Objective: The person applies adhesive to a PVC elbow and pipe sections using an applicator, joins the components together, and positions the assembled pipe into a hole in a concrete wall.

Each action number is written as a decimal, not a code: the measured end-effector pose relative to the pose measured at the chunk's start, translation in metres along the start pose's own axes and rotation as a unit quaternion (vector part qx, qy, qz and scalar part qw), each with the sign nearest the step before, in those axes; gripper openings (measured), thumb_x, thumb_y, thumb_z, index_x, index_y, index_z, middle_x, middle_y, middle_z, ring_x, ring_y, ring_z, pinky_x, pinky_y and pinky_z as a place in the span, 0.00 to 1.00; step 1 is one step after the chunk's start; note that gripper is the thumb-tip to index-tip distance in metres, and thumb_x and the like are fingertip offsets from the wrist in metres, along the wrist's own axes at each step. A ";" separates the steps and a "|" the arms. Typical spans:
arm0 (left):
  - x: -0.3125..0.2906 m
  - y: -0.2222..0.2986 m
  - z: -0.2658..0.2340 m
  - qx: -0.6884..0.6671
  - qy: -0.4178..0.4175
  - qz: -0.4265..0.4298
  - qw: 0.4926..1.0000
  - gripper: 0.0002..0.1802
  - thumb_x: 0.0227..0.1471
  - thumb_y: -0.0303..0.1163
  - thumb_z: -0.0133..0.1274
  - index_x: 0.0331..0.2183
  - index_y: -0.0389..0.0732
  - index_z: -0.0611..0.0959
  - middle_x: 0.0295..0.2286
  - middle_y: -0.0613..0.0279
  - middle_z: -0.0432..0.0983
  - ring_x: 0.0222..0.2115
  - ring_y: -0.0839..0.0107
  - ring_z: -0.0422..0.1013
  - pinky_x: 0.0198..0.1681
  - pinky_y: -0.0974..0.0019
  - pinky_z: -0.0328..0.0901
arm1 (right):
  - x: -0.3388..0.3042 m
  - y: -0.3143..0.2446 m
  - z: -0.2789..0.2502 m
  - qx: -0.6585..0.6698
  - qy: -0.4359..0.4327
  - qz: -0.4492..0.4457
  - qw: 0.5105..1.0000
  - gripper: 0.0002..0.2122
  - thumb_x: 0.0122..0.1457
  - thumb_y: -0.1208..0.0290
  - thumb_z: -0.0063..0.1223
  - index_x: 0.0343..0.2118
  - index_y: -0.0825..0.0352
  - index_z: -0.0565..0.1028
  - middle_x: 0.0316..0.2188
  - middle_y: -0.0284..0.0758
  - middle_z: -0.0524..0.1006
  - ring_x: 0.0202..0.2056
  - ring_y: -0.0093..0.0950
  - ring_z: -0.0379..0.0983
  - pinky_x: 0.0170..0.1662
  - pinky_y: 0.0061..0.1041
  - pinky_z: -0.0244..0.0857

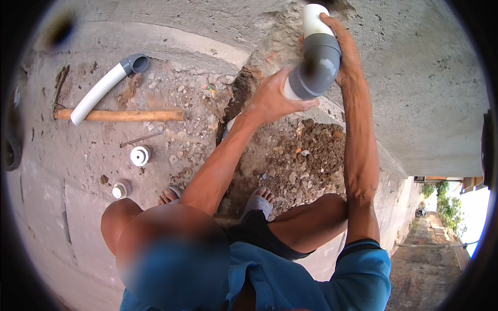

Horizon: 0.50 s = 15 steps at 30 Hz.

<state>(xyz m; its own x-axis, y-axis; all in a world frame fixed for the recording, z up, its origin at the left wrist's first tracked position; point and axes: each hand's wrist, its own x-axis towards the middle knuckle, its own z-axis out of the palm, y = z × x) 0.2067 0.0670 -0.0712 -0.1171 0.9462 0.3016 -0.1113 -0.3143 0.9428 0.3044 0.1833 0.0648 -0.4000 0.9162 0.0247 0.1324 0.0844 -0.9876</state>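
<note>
A grey elbow fitting (322, 54) is held up near the wall at the top. A white pipe stub (313, 19) shows at its upper end, and a bit of white pipe (291, 91) at its lower end. My right hand (346, 46) is closed round the elbow's right side, fingertips on the upper stub. From the left, my left hand (275, 96) grips the lower end, thumb stretched beneath it; its other fingers are mostly hidden. A narrow trench (239, 90) runs below my left hand, with a white pipe piece (231, 123) partly behind my forearm.
At left, a white pipe with a grey elbow (101, 90) lies across a wooden-handled tool (140, 115). Nearby are a thin metal rod (141, 139), a round white fitting (139, 155) and a small white-topped container (122, 188). Rubble (311, 155) is heaped before the concrete wall (415, 88).
</note>
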 end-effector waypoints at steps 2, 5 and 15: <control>0.001 -0.007 -0.006 0.020 -0.010 0.019 1.000 0.51 0.36 0.49 0.78 0.58 0.37 0.74 0.49 0.49 0.80 0.51 0.60 0.76 0.56 0.55 0.70 | 0.005 -0.008 -0.003 -0.134 -0.015 -0.092 0.987 0.31 0.62 0.52 0.58 0.57 0.75 0.68 0.40 0.47 0.78 0.37 0.32 0.78 0.38 0.26 0.74; 0.007 -0.017 -0.013 0.056 -0.024 0.033 0.998 0.57 0.34 0.52 0.79 0.60 0.36 0.71 0.51 0.46 0.78 0.54 0.56 0.74 0.58 0.53 0.67 | 0.012 -0.029 -0.015 -0.315 -0.037 -0.215 0.924 0.27 0.67 0.51 0.51 0.60 0.68 0.70 0.51 0.40 0.76 0.51 0.31 0.74 0.54 0.29 0.67; 0.006 -0.019 -0.001 0.107 0.126 0.159 0.973 0.52 0.33 0.51 0.79 0.54 0.34 0.73 0.45 0.44 0.81 0.46 0.57 0.80 0.49 0.57 0.74 | 0.064 0.006 0.014 -0.104 0.016 -0.112 0.988 0.10 0.59 0.60 0.60 0.27 0.61 0.79 0.23 0.27 0.74 0.23 0.19 0.69 0.28 0.24 0.62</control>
<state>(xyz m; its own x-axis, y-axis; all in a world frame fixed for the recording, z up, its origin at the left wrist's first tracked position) 0.2066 0.0789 -0.0880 -0.3527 0.7462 0.5646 0.1743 -0.5404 0.8232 0.2668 0.2369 0.0583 -0.4130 0.8764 0.2476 0.2289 0.3631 -0.9032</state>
